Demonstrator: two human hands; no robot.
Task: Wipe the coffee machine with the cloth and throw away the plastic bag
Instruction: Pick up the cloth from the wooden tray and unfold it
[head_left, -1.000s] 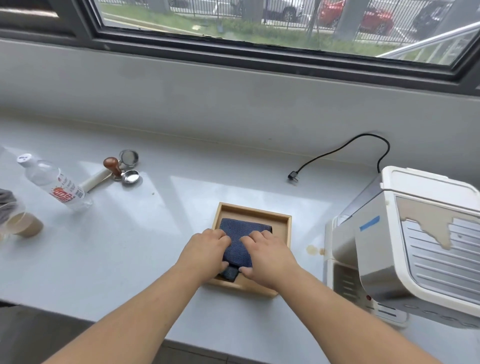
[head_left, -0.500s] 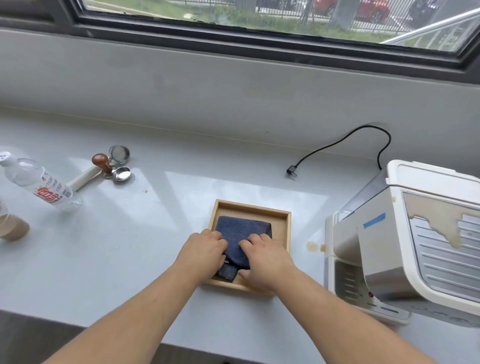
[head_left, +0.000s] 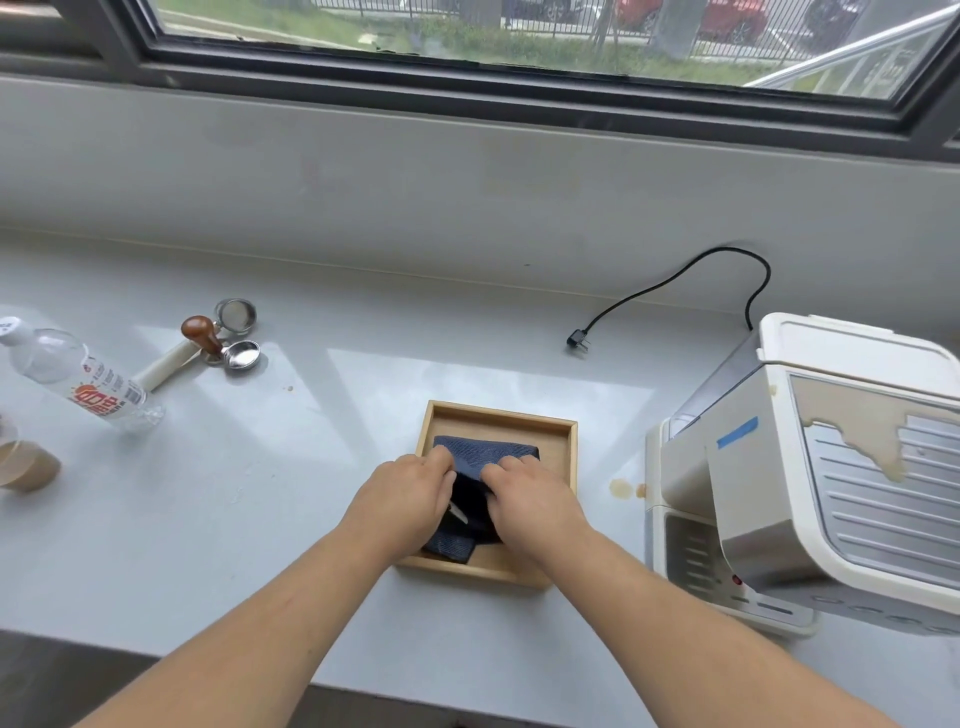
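Note:
A folded dark blue cloth lies in a shallow wooden tray at the centre of the pale counter. My left hand and my right hand both grip the cloth's near part, and the fabric bunches up between them. A white coffee machine stands to the right, with a beige coffee stain running down its ribbed metal top. No plastic bag can be made out for certain.
The machine's black power cord lies unplugged near the back wall. At the left lie a plastic water bottle, a wood-knobbed tamper, two metal filter baskets and a cup of coffee. A coffee drop marks the counter.
Both hands have stayed on the cloth and pulled its near fold up and apart, showing a small white tag. The camera has tilted slightly.

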